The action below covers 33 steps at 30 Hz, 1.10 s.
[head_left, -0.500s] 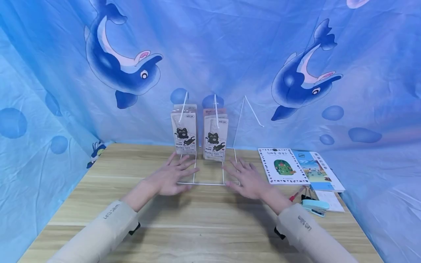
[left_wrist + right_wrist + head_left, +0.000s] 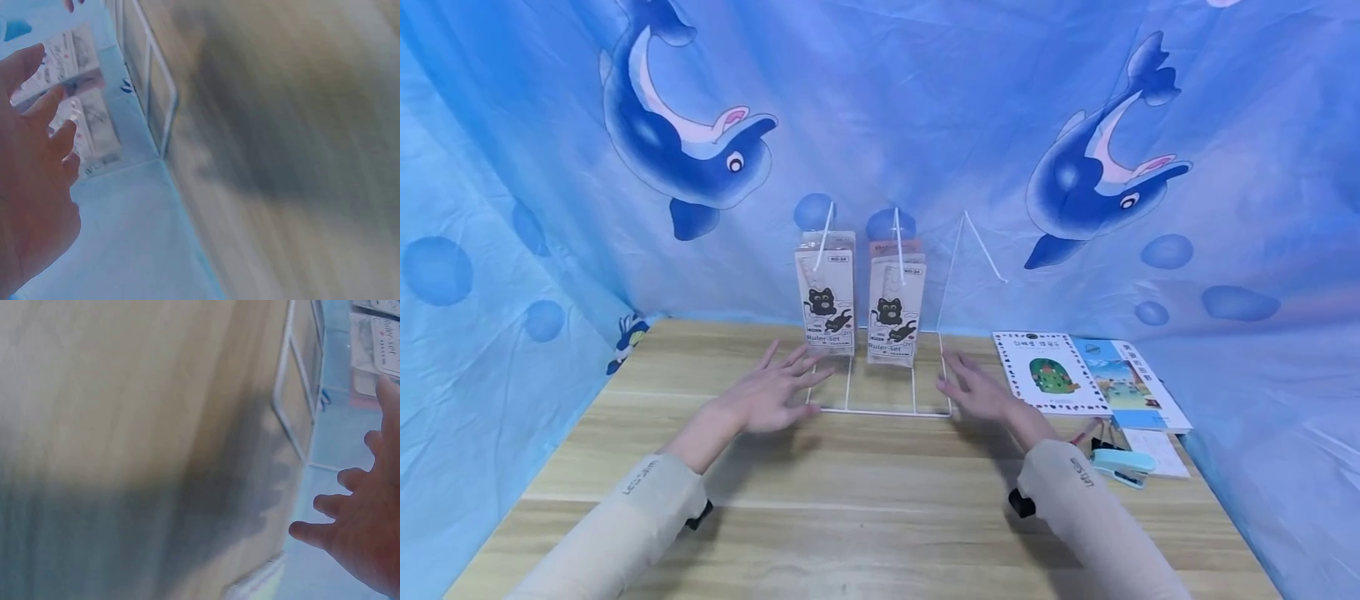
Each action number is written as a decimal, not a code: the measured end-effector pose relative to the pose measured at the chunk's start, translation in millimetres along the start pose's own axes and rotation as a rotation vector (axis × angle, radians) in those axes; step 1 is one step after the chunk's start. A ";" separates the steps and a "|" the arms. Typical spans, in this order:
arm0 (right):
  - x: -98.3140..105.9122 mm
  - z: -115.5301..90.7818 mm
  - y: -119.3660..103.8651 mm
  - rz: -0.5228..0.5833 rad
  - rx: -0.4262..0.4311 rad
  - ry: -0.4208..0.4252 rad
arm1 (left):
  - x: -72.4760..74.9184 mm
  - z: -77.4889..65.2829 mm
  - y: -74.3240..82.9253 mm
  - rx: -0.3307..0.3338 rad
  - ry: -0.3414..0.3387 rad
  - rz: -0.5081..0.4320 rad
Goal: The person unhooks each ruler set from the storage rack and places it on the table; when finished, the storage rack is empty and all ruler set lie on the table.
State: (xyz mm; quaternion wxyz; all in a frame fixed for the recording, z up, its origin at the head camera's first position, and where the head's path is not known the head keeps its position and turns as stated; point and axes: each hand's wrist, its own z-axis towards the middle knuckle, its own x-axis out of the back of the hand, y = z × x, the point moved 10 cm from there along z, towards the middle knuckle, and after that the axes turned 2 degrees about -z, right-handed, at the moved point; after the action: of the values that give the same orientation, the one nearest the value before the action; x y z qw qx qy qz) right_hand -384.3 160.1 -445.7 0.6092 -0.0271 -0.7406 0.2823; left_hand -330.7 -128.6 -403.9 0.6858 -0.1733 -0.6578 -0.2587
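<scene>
White wire forms the display rack (image 2: 880, 412), standing on the tabletop (image 2: 857, 508); it is presumably light and stiff, best held by its base bars. Plastic ruler-set packs (image 2: 826, 304) hang at the rack's left and middle, probably slick and bendable; printed fronts mostly hide their contents. Left hand (image 2: 767, 396) and right hand (image 2: 981, 392) flank the rack's base: each grip wide, holding nothing.

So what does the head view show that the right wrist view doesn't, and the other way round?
Only the head view shows the left hand, the teal stapler and the dolphins on the backdrop.

Only the right wrist view shows the palm side of the right hand; the head view shows its back.

Both show that hand, the white wire rack, ruler set packs, part of the backdrop and the wooden table.
</scene>
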 end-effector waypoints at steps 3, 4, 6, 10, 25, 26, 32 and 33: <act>-11.3 2.7 4.3 0.008 0.014 -0.010 | -6.3 -8.5 -7.5 0.026 -0.021 -0.030; -13.9 3.3 7.4 -0.004 0.022 -0.003 | -8.3 -9.7 -9.4 0.033 -0.026 -0.039; -19.6 3.9 13.8 -0.022 0.026 0.009 | -12.5 -12.8 -14.6 0.053 -0.036 -0.072; -30.4 3.7 24.8 -0.069 0.009 0.022 | -20.8 -18.7 -35.4 0.166 -0.054 -0.219; -31.8 2.2 32.2 -0.121 -0.021 0.030 | 15.7 10.4 -92.9 0.500 0.432 -0.841; -30.9 2.1 32.6 -0.123 -0.022 0.032 | 20.8 16.6 -91.5 0.492 0.485 -0.872; -35.4 2.8 30.4 -0.105 -0.012 0.015 | 43.1 39.1 -81.9 0.456 0.695 -0.977; -37.5 2.9 30.0 -0.106 -0.011 0.008 | 44.3 40.3 -81.2 0.458 0.711 -0.986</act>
State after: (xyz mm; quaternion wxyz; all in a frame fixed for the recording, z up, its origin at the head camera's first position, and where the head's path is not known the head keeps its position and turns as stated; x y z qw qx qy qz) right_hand -386.5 169.7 -492.8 0.6262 0.0076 -0.7400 0.2454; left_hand -410.7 -176.3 -365.3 0.6820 0.3960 -0.4314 -0.4381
